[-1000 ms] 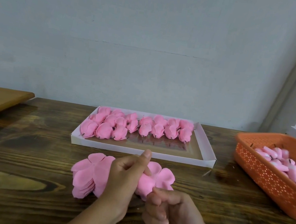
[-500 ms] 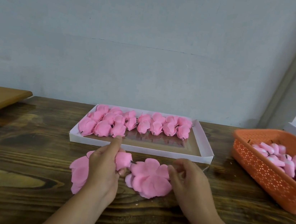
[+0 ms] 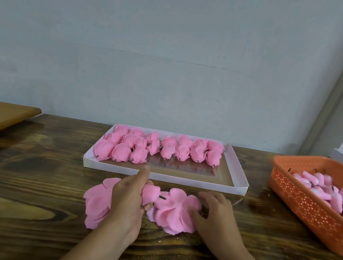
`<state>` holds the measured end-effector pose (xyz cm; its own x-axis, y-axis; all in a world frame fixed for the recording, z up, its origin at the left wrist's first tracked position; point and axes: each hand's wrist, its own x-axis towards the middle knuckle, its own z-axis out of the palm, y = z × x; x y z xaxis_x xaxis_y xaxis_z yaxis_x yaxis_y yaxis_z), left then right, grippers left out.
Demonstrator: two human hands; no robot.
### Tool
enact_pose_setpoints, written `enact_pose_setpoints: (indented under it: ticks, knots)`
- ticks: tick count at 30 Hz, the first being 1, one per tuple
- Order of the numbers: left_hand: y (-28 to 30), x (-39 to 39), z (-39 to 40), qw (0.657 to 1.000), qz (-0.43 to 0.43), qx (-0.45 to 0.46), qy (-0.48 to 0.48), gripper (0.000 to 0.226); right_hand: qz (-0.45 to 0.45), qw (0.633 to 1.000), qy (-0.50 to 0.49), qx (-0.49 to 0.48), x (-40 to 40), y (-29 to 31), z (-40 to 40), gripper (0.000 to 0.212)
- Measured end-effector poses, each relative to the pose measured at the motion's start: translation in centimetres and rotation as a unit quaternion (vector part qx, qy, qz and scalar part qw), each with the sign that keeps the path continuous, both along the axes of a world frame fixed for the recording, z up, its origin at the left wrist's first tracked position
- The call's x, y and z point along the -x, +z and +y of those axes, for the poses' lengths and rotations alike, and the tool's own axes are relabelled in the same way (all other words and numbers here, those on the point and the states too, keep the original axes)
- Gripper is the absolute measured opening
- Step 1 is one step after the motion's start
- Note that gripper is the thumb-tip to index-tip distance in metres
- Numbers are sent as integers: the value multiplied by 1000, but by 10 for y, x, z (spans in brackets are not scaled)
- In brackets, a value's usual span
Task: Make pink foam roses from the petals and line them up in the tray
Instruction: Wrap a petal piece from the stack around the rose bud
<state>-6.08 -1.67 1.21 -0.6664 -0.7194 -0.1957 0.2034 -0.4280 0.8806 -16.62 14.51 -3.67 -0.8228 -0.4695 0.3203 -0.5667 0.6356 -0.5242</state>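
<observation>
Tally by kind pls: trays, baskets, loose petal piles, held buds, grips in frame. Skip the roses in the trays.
White trays: 2, main tray, edge tray cut off at right
Orange basket: 1
Petal piles: 2, left pile, right pile
Rosebud: 1
Grips: 2, left grip, right grip
Total: 8
</observation>
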Motion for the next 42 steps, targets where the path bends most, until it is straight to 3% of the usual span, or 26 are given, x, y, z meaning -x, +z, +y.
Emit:
enact_pose_setpoints:
  ticks: [4,10,16,24,29,35,42]
  knots:
    - [0,0,2,1000,-2,3,-3,38,-31,999,-1,-45,2,-2,-3,41]
    - [-1,0,4,1000,2,8,-14,39,8,999,19,36,1,1,-2,39]
    - [-1,-1,5,1000,1,4,-10,39,43,998,19,34,-3,5,-1,27]
    - [-1,0,4,1000,-3,2,-9,35,40,998,30,33,-7,11,1,28]
    - [-3,1,4,1000,0,14,-15,38,29,993,33,105,-11,13,-2,4]
    - [-6,1,3,1000,13,22,-17,40,-183,954,43,235,-14,23,3,13]
    - [-9,2,3,999,7,36,-13,42,-452,797,168,363,-9,26,12,35]
